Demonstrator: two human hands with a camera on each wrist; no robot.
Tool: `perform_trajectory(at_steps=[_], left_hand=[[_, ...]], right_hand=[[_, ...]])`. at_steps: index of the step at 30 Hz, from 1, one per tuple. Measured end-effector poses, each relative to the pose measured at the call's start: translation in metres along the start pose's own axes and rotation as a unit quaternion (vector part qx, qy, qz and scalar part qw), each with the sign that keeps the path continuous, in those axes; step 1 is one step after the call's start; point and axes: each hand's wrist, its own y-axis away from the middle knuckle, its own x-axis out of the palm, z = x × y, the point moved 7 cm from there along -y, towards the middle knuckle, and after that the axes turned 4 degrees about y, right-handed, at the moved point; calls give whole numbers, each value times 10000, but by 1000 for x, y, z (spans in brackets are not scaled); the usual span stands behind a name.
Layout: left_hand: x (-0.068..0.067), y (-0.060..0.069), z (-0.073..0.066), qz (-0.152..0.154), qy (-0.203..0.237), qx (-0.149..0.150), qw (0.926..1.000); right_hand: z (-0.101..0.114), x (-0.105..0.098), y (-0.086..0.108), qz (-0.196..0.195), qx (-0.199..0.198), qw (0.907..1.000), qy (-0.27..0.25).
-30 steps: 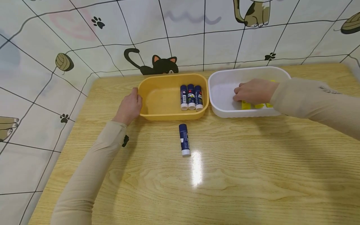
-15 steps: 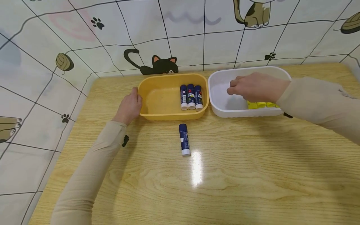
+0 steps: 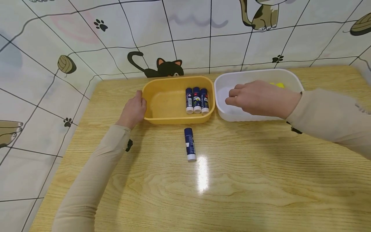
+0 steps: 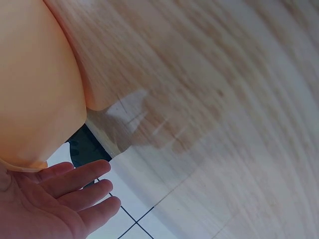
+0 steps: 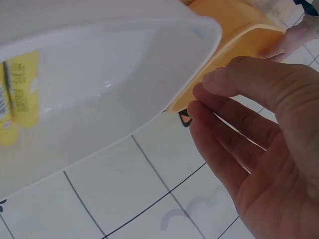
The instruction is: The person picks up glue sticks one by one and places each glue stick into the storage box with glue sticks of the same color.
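Observation:
My left hand (image 3: 134, 109) rests at the left rim of the yellow basket (image 3: 162, 121), its fingers nearly straight in the left wrist view; the thumb is hidden there. Inside that basket, blue glue sticks (image 3: 197, 100) with white ends lie side by side at the right. Another glue stick (image 3: 189, 144) lies on the table in front. My right hand (image 3: 261, 98) hovers over the white basket (image 3: 232, 116). Its thumb and fingertips come close together with nothing between them. Yellow printed items (image 5: 22, 94) lie in the white basket, mostly hidden by the hand in the head view.
Both baskets stand side by side on a wooden table (image 3: 220, 187), near the wall (image 3: 191, 51) with its cat-patterned covering. A second patterned wall (image 3: 32, 129) runs along the left side of the table.
My right hand has lifted off the yellow items and shifted left and slightly nearer over the white basket. The left hand, the yellow basket and the glue sticks have stayed put.

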Motion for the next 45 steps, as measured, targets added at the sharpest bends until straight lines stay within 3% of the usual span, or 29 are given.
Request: perform_trajectory(at_steps=[11,18,24,31,40,45], left_hand=[[2,1,2,-28,4,-17,10000],[1,3,2,-5,2,-12,10000],[-1,4,0,-89,32,36,9999],[0,4,2,-121,20,9,9999],[2,1,4,-33,56,-50,10000],[2,1,3,34,87,-73,9999]], right_hand=[[26,-4,-11,-16,-192,9998,-21],[39,3,-17,290,-192,9992,-177],[49,6,-19,139,-332,9987,-371],[58,15,-26,220,-445,9955,-810],[73,30,-39,675,-686,9898,-1054],[77,34,-42,604,-826,9890,-1073]])
